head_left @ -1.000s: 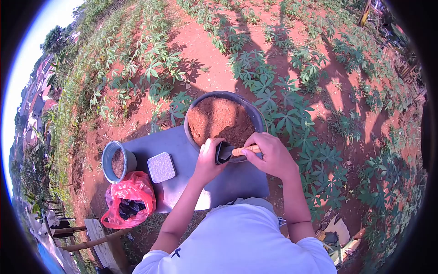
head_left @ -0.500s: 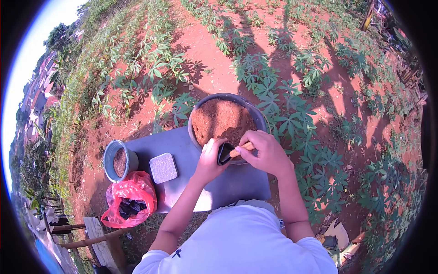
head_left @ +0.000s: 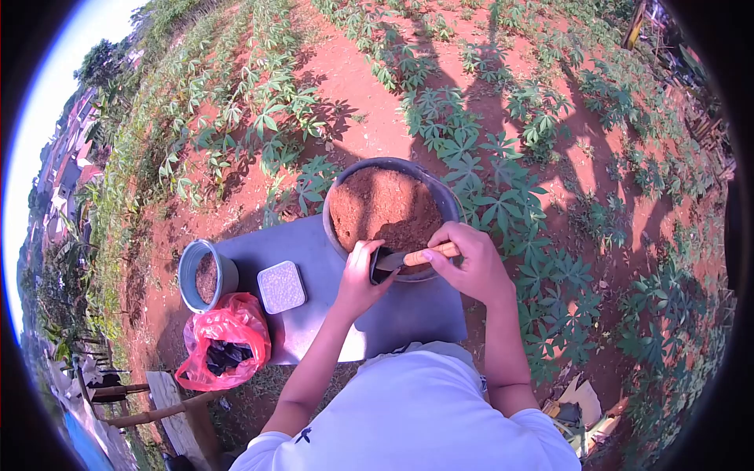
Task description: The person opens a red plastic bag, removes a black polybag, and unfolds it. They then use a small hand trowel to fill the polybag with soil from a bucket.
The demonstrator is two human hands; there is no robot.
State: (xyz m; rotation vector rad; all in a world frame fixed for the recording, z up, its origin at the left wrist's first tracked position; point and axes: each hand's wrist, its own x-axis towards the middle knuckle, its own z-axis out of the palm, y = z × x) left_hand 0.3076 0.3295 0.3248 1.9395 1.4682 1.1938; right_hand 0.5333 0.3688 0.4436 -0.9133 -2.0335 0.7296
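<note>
Now the right hand (head_left: 471,271), gripping the wooden-handled black trowel (head_left: 393,261), has levelled it over the soil-filled round grey basin (head_left: 444,196) at the tabletop's far right corner; left hand (head_left: 360,275) closed on its blade.

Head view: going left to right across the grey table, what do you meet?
Small grey bucket → red plastic bag → square lidded container → left hand → trowel → right hand.
</note>
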